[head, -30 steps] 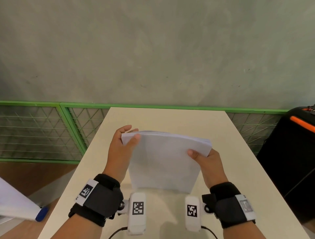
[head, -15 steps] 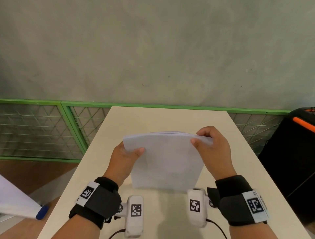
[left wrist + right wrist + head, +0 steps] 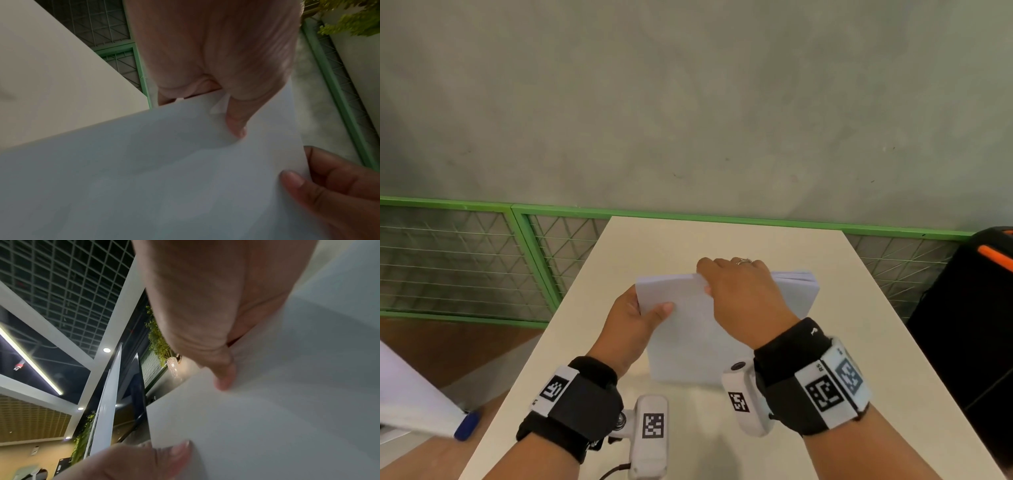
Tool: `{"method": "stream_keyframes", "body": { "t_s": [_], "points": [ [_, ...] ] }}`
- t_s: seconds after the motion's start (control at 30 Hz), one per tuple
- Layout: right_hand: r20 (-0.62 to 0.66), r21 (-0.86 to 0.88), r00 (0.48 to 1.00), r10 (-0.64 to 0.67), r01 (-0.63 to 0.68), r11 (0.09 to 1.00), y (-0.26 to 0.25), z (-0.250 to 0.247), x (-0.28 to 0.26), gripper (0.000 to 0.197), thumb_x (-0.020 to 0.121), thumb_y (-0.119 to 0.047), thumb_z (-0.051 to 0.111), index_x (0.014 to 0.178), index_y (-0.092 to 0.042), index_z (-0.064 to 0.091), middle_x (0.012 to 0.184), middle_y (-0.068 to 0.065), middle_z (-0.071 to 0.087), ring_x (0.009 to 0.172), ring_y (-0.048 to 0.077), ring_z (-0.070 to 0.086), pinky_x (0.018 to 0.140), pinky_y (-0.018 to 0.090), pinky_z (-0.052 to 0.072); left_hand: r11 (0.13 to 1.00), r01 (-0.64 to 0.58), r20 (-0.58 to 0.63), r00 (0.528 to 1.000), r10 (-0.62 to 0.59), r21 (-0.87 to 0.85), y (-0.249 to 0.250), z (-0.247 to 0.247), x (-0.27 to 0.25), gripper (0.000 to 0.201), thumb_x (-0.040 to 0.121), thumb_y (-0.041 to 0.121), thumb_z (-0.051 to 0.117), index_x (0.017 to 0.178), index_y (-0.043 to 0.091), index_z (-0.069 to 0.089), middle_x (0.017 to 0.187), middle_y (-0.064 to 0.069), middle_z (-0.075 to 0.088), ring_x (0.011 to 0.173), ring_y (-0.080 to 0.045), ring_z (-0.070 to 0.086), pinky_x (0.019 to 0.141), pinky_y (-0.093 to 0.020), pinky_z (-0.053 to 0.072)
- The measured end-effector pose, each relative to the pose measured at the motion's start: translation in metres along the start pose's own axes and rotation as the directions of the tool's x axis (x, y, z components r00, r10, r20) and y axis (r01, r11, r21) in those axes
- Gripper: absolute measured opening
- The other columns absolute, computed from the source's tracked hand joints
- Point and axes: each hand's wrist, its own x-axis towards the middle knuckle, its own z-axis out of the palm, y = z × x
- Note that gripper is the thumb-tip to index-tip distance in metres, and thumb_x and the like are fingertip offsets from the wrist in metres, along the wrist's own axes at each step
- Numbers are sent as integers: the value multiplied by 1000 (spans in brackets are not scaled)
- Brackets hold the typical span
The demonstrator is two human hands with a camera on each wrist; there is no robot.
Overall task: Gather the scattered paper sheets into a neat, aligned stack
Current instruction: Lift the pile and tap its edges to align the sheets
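I note the left hand [image 3: 631, 320] pinching the paper stack [image 3: 688, 339] upright on the table [image 3: 722, 240], right hand [image 3: 743, 294] curled over its top edge, right thumb [image 3: 236, 123] visible only from the left wrist.

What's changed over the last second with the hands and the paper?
The right hand left the stack's right side, went up to its top right corner, then slid left along the top edge to near the middle, fingers curled over it. The left hand kept its grip on the upper left corner; the stack stayed upright on the table.
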Motion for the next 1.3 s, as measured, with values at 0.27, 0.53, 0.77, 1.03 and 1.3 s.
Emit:
{"method": "stream_keyframes", "body": {
  "t_s": [0.27, 0.53, 0.77, 1.03, 1.3],
  "points": [
    [-182, 138, 975, 125, -101, 985, 14, -3, -12, 18, 65, 2, 50, 72, -14, 54, 52, -4, 42, 52, 20, 32, 59, 29, 28, 981, 53, -22, 999, -50, 189, -17, -8, 0, 15, 83, 7, 64, 97, 13, 64, 92, 2, 72, 86, -16, 65, 72, -20, 52],
    [-157, 610, 859, 486, -303, 732, 69, -15, -35, 11, 84, -3, 53, 83, -14, 51, 67, -8, 50, 64, 7, 46, 56, 5, 32, 875, 20, -195, 977, 85, 484, -15, -38, 2, 14, 76, 7, 71, 71, 5, 58, 67, -5, 55, 61, -19, 44, 56, -27, 34],
    [-21, 910, 710, 704, -279, 308, 86, 18, -64, 29, 89, 6, 44, 75, -20, 51, 78, 2, 57, 67, 16, 50, 58, 26, 40, 996, 18, -181, 983, -33, -86, -14, -33, 11, 46, 52, 23, 78, 94, 25, 60, 96, 4, 68, 87, -16, 63, 77, -30, 51],
    [133, 973, 686, 715, -228, 39, 91, 73, -83, 36, 89, 9, 41, 84, -23, 58, 79, -9, 69, 76, 14, 60, 73, 33, 48, 994, 104, -174, 980, -101, 12, -17, -20, 9, 35, 81, 0, 63, 115, 8, 58, 106, -8, 67, 94, -27, 62, 75, -30, 48],
    [228, 926, 655, 720, -375, 48, 88, 94, -94, 34, 89, 7, 44, 90, -24, 58, 86, -4, 69, 79, 14, 61, 76, 31, 47, 990, 128, -194, 974, -115, 53, -41, -20, -3, 31, 82, -1, 62, 112, 6, 58, 102, -9, 66, 92, -27, 61, 69, -26, 48]
  ]
}}
